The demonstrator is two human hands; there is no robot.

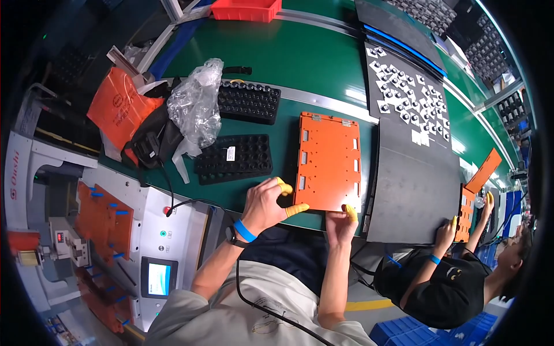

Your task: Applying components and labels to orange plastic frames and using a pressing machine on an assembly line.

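Note:
An orange flat fixture [329, 164] with small holes, side cut-outs and metal hinges at its far edge lies on the green bench in front of me. My left hand [265, 205] is at its near left corner, thumb and index finger spread apart in yellow finger cots. The thumb tip reaches the near edge; whether it touches is hard to tell. At the near right corner my right hand [341, 226] grips the fixture's edge, its cotted thumb on top and the other fingers mostly hidden below.
Black pocketed trays [234, 158] and crumpled clear plastic [196, 106] lie left, beside an orange bag [118, 109]. On the right, a black mat [412, 184] carries many small parts on white squares. A co-worker [444, 282] handles another orange fixture [466, 213]. A machine with a screen [159, 278] stands left.

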